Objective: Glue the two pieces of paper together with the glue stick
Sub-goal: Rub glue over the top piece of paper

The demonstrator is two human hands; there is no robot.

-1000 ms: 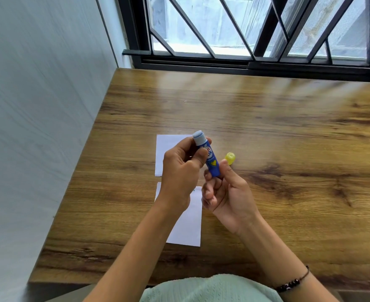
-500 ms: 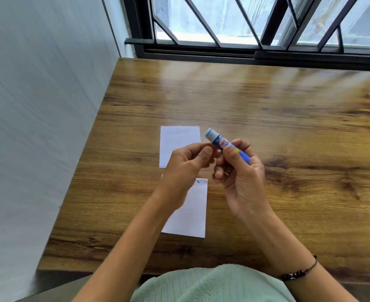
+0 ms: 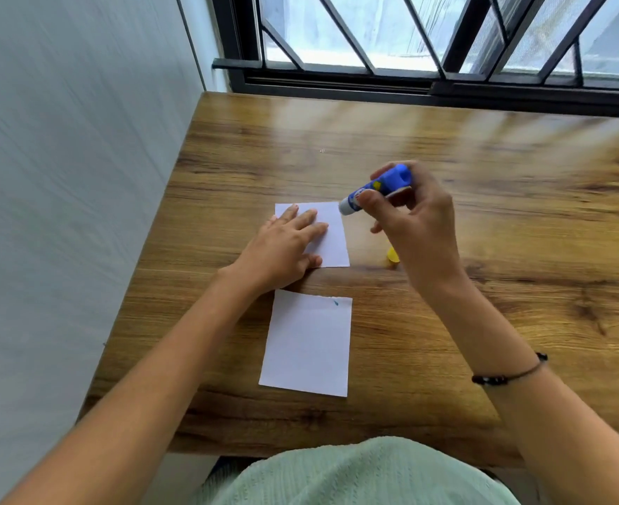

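Observation:
Two white paper pieces lie on the wooden table (image 3: 446,322). The far paper (image 3: 331,235) is pressed flat under my left hand (image 3: 282,249), fingers spread on its left half. The near paper (image 3: 308,344) lies free, with a small blue mark near its top right corner. My right hand (image 3: 417,227) holds the blue glue stick (image 3: 373,189), uncapped, tilted with its white tip pointing down-left at the far paper's top right corner. Whether the tip touches the paper I cannot tell. The yellow cap (image 3: 392,257) lies on the table, partly hidden behind my right hand.
A white wall (image 3: 63,213) runs along the table's left edge. A black-framed barred window (image 3: 428,49) stands behind the far edge. The table's near edge is at my lap.
My left hand let go of the glue stick and came down flat on the far paper. My right hand turned the stick tip-down toward that paper's corner. The camera tilted.

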